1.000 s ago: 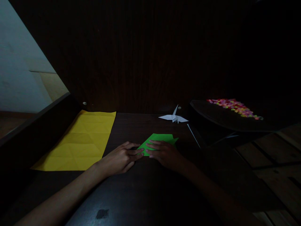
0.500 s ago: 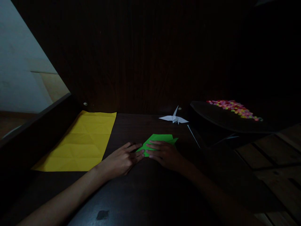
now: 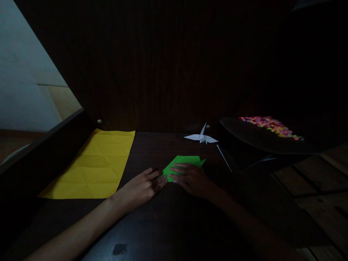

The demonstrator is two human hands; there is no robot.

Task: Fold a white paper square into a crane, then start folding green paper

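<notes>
A green folded sheet of paper [image 3: 187, 159] lies on the dark tabletop in front of me, its slanted left side narrowing to a tip. My left hand [image 3: 148, 185] holds that tip, fingers bent and close together at the edge. Across the middle and right of the paper rests my right hand [image 3: 192, 178], its fingers stretched out and slightly spread, pressing it flat. The palm covers part of the paper's lower right. Just beyond it stands a white origami crane [image 3: 201, 138] with wings spread.
A creased yellow sheet [image 3: 100, 163] lies at the left, beside a raised dark side board [image 3: 51, 141]. A thin white strip [image 3: 224, 158] is at the right, near a dark curved surface [image 3: 244, 136] bearing many small colourful pieces [image 3: 272, 126]. A dark panel [image 3: 163, 65] rises behind.
My left hand's upper fingers have drawn back and bent slightly at the paper's left tip. My right hand stays almost where it was on the paper.
</notes>
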